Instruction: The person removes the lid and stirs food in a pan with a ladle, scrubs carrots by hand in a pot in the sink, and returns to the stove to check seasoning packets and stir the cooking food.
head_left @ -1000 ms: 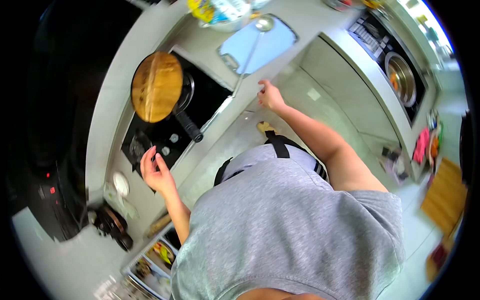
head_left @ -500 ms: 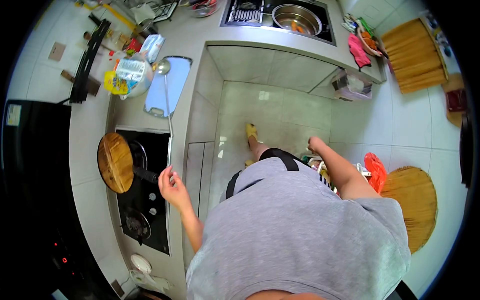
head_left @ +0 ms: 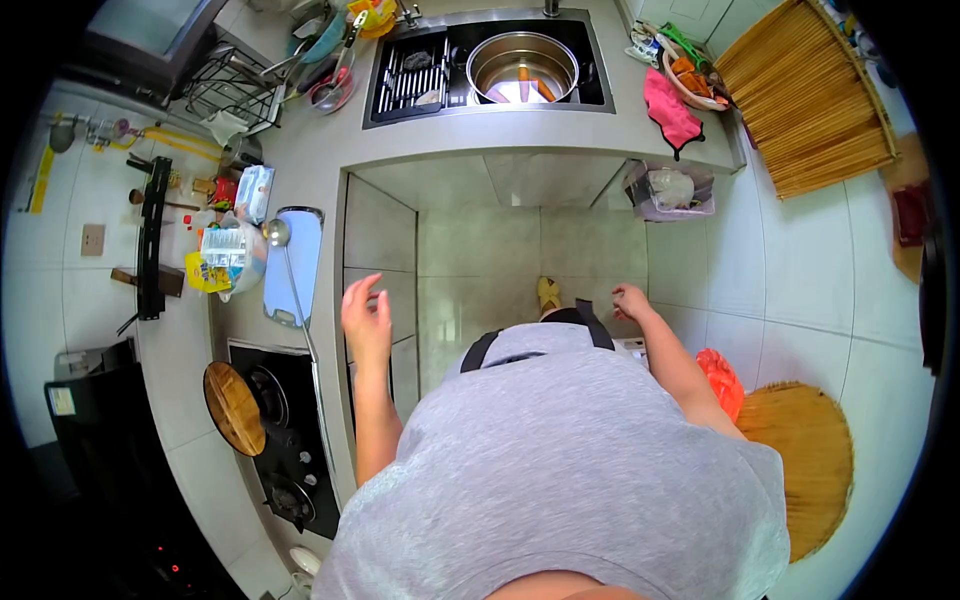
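Note:
My left hand (head_left: 367,318) is raised beside the counter edge, with fingers loosely bent and apart and nothing in it. Nearest to it is a long-handled ladle (head_left: 277,233), whose bowl rests on a blue cutting board (head_left: 294,258) and whose handle runs down along the stove (head_left: 318,440). On the stove's wall side sits a round wooden lid (head_left: 235,408). Over the floor on the other side hangs my right hand (head_left: 628,302), its fingers slightly curled and apart, holding nothing.
Ahead, a steel pot (head_left: 522,68) with orange pieces in it stands in the sink (head_left: 460,118). A pink cloth (head_left: 672,108) drapes at the right counter edge, above a plastic bin (head_left: 670,195). An orange-red bag (head_left: 720,380) and a round woven mat (head_left: 800,460) are at right.
My body has moved forward, so the sink and pot show more fully. My left hand has left the stove's edge and risen. The fingers of my right hand have loosened.

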Action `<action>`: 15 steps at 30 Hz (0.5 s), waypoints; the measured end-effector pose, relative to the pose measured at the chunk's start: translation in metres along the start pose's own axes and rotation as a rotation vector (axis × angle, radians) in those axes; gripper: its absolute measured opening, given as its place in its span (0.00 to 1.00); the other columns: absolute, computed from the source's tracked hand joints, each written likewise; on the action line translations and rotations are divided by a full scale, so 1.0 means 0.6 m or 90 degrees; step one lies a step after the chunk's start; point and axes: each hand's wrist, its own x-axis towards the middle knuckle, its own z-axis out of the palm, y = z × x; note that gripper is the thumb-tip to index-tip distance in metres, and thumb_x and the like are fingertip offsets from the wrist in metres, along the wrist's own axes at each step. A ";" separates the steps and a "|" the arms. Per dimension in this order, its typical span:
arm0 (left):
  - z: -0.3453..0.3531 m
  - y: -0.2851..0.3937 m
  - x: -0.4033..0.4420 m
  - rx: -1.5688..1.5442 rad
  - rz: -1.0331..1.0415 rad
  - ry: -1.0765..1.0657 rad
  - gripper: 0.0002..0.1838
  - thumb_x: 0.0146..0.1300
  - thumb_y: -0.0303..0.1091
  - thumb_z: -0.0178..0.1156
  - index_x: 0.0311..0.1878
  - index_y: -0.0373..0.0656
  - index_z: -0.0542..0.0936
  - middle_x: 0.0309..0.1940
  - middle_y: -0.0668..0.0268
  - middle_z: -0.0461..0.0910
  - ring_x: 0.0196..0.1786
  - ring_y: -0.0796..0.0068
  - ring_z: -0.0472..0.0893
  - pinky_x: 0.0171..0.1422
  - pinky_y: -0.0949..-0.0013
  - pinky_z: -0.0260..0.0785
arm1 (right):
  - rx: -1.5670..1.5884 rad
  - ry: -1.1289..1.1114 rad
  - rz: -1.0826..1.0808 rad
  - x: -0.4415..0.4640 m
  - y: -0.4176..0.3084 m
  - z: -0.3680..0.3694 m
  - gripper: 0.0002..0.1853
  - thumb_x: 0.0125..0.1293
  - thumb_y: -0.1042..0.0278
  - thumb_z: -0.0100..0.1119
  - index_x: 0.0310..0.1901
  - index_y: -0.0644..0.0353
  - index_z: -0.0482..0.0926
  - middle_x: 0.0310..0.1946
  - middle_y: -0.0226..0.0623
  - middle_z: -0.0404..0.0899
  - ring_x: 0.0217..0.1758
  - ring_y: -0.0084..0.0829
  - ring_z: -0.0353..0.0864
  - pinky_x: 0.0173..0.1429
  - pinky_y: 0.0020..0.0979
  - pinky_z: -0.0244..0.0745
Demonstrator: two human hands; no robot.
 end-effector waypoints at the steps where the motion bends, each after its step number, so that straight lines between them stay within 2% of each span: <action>1: 0.023 0.023 0.023 0.007 -0.007 -0.006 0.15 0.62 0.22 0.60 0.52 0.42 0.80 0.51 0.59 0.78 0.44 0.69 0.82 0.46 0.68 0.78 | 0.058 0.003 -0.012 0.005 -0.013 -0.022 0.21 0.59 0.78 0.55 0.56 0.59 0.76 0.32 0.45 0.84 0.27 0.35 0.86 0.27 0.34 0.82; 3: 0.062 0.066 0.061 0.022 0.066 -0.064 0.15 0.62 0.22 0.61 0.52 0.42 0.80 0.50 0.60 0.78 0.44 0.67 0.82 0.46 0.68 0.78 | 0.033 0.004 -0.013 0.013 -0.027 -0.071 0.20 0.59 0.78 0.54 0.55 0.59 0.76 0.30 0.44 0.83 0.25 0.34 0.85 0.27 0.34 0.81; 6: 0.098 0.084 0.099 0.027 0.059 -0.071 0.15 0.61 0.22 0.61 0.52 0.42 0.79 0.49 0.60 0.78 0.43 0.67 0.82 0.45 0.68 0.77 | -0.012 0.013 -0.012 0.031 -0.074 -0.128 0.19 0.60 0.78 0.54 0.55 0.60 0.75 0.30 0.43 0.82 0.23 0.32 0.84 0.25 0.32 0.80; 7: 0.107 0.082 0.110 0.035 0.047 -0.063 0.15 0.61 0.22 0.61 0.52 0.42 0.79 0.49 0.60 0.78 0.43 0.67 0.82 0.45 0.68 0.77 | 0.010 0.019 -0.017 0.034 -0.089 -0.142 0.19 0.59 0.77 0.54 0.54 0.61 0.76 0.29 0.43 0.82 0.25 0.32 0.84 0.28 0.32 0.80; 8: 0.115 0.081 0.123 0.036 0.038 -0.080 0.15 0.61 0.22 0.61 0.52 0.42 0.79 0.49 0.60 0.78 0.43 0.67 0.82 0.44 0.67 0.76 | 0.032 0.026 -0.023 0.048 -0.099 -0.150 0.18 0.59 0.77 0.54 0.53 0.62 0.77 0.28 0.43 0.83 0.27 0.32 0.85 0.31 0.32 0.80; 11: 0.138 0.078 0.168 0.045 0.015 -0.104 0.15 0.60 0.22 0.62 0.51 0.41 0.79 0.48 0.60 0.78 0.42 0.66 0.82 0.43 0.66 0.74 | 0.058 -0.001 -0.069 0.093 -0.131 -0.156 0.17 0.61 0.77 0.54 0.52 0.63 0.78 0.30 0.41 0.82 0.27 0.31 0.85 0.31 0.31 0.79; 15: 0.169 0.093 0.255 0.006 0.048 -0.133 0.15 0.60 0.23 0.62 0.50 0.41 0.79 0.47 0.59 0.78 0.42 0.64 0.82 0.44 0.64 0.74 | 0.102 -0.061 -0.084 0.137 -0.209 -0.153 0.18 0.62 0.76 0.52 0.55 0.62 0.75 0.32 0.40 0.81 0.28 0.29 0.84 0.28 0.29 0.79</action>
